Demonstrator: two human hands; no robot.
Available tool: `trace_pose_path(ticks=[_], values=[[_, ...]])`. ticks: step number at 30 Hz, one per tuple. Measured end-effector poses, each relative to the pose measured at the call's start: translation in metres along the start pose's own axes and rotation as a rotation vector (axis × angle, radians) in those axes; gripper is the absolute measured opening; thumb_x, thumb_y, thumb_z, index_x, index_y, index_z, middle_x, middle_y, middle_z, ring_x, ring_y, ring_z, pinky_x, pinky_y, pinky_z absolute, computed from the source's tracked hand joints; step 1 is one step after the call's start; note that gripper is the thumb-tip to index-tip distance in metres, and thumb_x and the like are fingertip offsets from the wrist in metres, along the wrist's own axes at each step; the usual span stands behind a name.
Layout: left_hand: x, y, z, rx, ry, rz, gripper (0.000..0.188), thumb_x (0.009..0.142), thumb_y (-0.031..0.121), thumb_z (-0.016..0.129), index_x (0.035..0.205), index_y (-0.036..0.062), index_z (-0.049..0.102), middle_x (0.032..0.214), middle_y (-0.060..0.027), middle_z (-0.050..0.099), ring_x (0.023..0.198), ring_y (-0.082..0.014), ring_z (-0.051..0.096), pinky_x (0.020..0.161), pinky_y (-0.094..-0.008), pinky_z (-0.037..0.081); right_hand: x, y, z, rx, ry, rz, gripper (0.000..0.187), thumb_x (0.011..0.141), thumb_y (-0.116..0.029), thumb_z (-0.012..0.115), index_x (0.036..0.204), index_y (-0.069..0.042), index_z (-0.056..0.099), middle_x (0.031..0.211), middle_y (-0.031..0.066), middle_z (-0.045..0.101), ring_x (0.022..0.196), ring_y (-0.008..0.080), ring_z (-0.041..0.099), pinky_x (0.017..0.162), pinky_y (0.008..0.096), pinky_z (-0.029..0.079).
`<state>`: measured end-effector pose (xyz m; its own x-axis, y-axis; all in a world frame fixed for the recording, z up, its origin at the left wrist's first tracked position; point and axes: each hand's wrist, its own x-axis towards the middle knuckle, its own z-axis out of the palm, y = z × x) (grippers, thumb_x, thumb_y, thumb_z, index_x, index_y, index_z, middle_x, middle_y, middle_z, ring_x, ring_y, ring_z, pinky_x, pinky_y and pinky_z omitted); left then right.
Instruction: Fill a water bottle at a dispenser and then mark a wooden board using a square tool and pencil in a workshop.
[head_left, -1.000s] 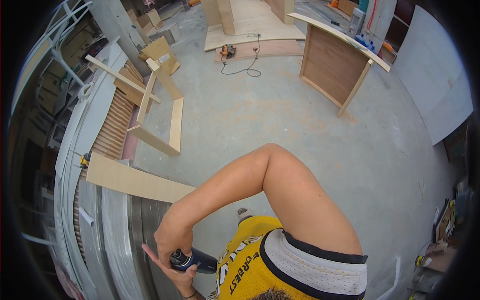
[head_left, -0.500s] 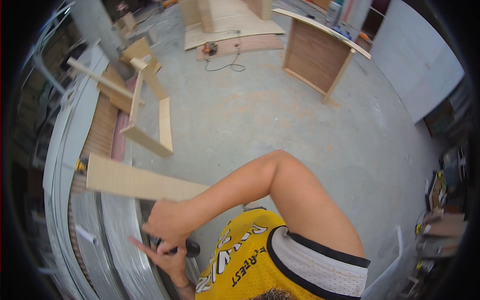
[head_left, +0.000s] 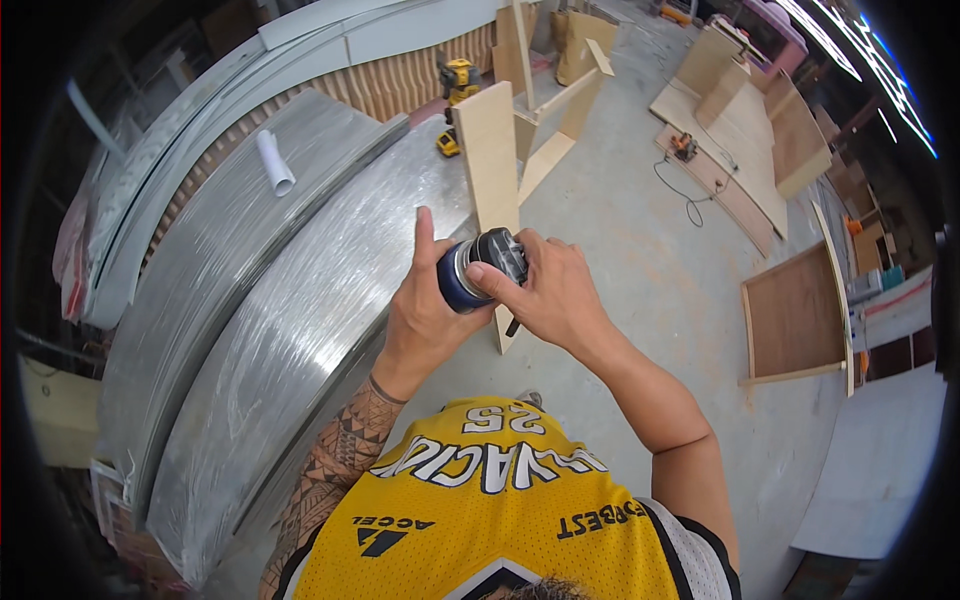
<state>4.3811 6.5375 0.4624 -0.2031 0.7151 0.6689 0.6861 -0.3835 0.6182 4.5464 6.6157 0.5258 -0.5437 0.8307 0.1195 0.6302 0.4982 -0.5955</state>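
Note:
In front of my chest I hold a dark blue flask [head_left: 462, 280] with a silver band and a black lid [head_left: 496, 257]. My left hand [head_left: 422, 297] is wrapped round its body, one finger sticking out. My right hand [head_left: 555, 290] grips the black lid, with the thumb across it. A short dark strap or handle hangs below the right fingers. Just beyond the flask stands a pale wooden board [head_left: 488, 150], partly hidden by my hands.
Two long curved stacks in clear film [head_left: 300, 270] lie at my left, one bearing a rolled white paper [head_left: 273, 163]. A yellow cordless drill [head_left: 458, 82] is behind the board. An orange power tool [head_left: 684, 147] with a cord and a wooden cabinet [head_left: 795, 315] are at the right.
My view has swung left, toward the wrapped stacks. The flask, mostly hidden by my arm before, now shows between both hands in front of me.

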Motion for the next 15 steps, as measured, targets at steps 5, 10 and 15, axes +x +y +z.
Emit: trace_pose_path(ticks=[5,10,15], values=[[0.008,0.001,-0.032,-0.139,-0.220,-0.120,0.128,0.068,0.016,0.091,0.163,0.0067,0.006,0.118,-0.0225,0.068,0.105,-0.0386,0.072,0.090,-0.0433,0.060,-0.003,-0.022,-0.010,-0.124,0.167,-0.433,0.064,0.075,-0.050,0.085,0.110,0.001,0.069,0.088,0.0202,0.072,0.085,0.0367,0.062,0.079,0.0442,0.047],[0.012,-0.005,-0.050,-0.314,-0.472,-0.251,0.129,0.069,0.023,0.090,0.164,0.0115,0.003,0.117,-0.0296,0.067,0.102,-0.0441,0.071,0.093,-0.0470,0.058,0.019,-0.023,-0.025,-0.223,-0.213,-0.565,0.072,0.071,-0.053,0.087,0.112,0.003,0.068,0.088,0.0218,0.073,0.085,0.0369,0.066,0.078,0.0457,0.053],[0.003,-0.006,-0.044,-0.140,-0.349,-0.192,0.128,0.068,0.017,0.090,0.164,0.0107,0.005,0.114,-0.0264,0.068,0.100,-0.0415,0.072,0.089,-0.0443,0.060,0.022,-0.051,-0.008,-0.420,-0.287,-0.171,0.084,0.075,-0.066,0.080,0.107,0.010,0.064,0.073,0.0217,0.070,0.066,0.0402,0.070,0.067,0.0452,0.056]])
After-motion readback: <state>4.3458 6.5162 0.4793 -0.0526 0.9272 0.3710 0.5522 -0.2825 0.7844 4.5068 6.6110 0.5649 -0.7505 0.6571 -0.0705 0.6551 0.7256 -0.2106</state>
